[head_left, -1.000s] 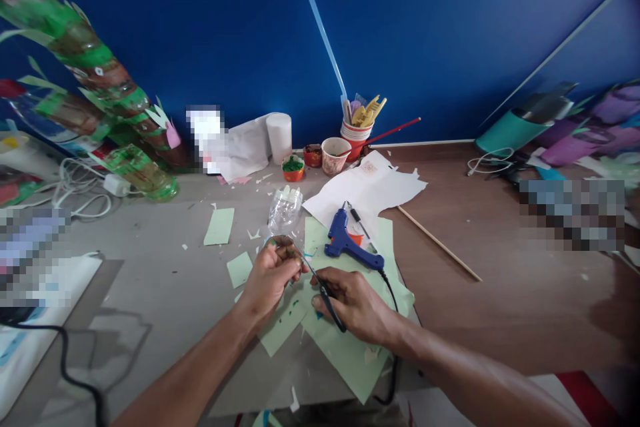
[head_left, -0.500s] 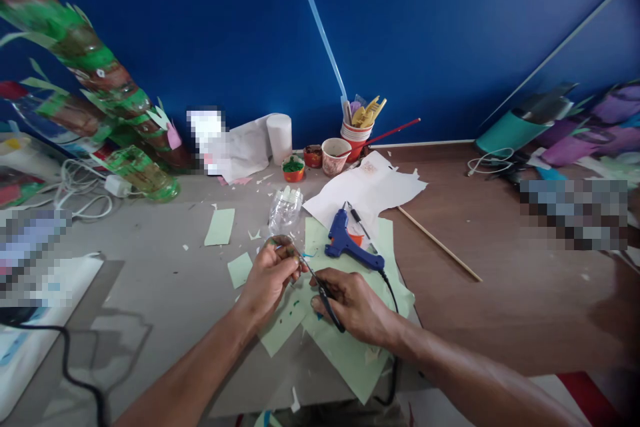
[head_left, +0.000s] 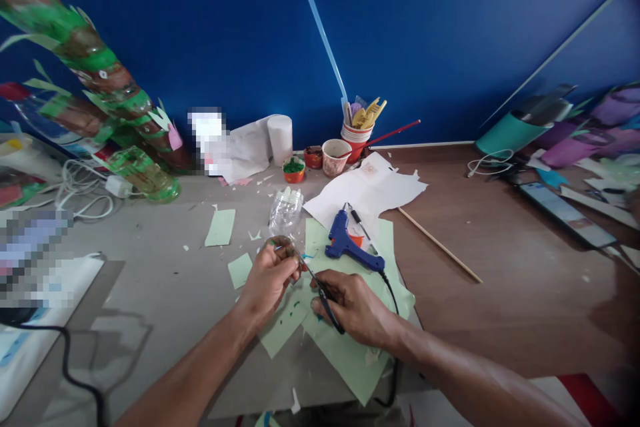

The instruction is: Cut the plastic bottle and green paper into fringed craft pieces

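My right hand (head_left: pixel 353 303) is closed around black-handled scissors (head_left: pixel 330 310), whose metal blades point up and left. The blades reach my left hand (head_left: pixel 273 273), where thumb and fingers are pinched together near the tips. What the left fingers hold is too small to make out. Dark stains mark the fingers of both hands. Under the hands lie pale green paper sheets (head_left: pixel 350 360) and a smaller piece of green paper (head_left: pixel 283 330) with dark green specks. Just beyond my right hand, a blue glue gun (head_left: pixel 345 243) rests on the paper beside a black pen (head_left: pixel 361 223).
Behind the hands stand a clear plastic bottle piece (head_left: pixel 286 212), paint pots (head_left: pixel 293 170), a paper cup (head_left: pixel 335 159) and a white roll (head_left: pixel 279 139). A wooden stick (head_left: pixel 440 244) and a phone (head_left: pixel 567 213) lie right. Painted bottle trunks (head_left: pixel 107 80) lean at the left.
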Motion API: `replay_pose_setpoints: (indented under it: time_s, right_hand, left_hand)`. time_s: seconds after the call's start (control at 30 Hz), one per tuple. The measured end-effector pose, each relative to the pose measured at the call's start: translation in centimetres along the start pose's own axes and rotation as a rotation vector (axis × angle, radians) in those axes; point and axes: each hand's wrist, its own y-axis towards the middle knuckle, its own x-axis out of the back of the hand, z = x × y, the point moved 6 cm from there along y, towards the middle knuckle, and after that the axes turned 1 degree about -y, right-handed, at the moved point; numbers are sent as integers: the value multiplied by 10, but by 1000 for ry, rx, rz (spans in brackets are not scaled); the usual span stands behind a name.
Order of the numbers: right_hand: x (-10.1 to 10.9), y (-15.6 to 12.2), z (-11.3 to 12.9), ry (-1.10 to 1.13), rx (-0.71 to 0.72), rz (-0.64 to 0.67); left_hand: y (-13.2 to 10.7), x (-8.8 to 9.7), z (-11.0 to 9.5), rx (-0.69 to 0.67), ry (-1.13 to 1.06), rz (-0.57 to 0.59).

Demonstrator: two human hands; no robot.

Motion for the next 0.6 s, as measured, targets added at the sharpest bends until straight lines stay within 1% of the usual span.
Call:
replay_pose_setpoints:
  time_s: [0.2, 0.33, 0.43, 0.5, 0.6]
  right_hand:
    - [0, 1, -1, 34, -17, -9]
    - [-1, 0, -3, 160, -46, -10]
    - [-2, -1, -6, 248, -54, -8]
    - [-3, 0, -9, 260, -51, 2]
    - [-4, 0, -11, 243, -53, 10]
  left_hand:
    - [-1, 0, -1, 21, -17, -32]
    - [-1, -3, -4, 18, -54, -29]
    - [-1, -5, -6, 10, -71, -9]
    - [-1, -6, -6, 4, -53, 21]
    - [0, -4, -5, 2, -43, 33]
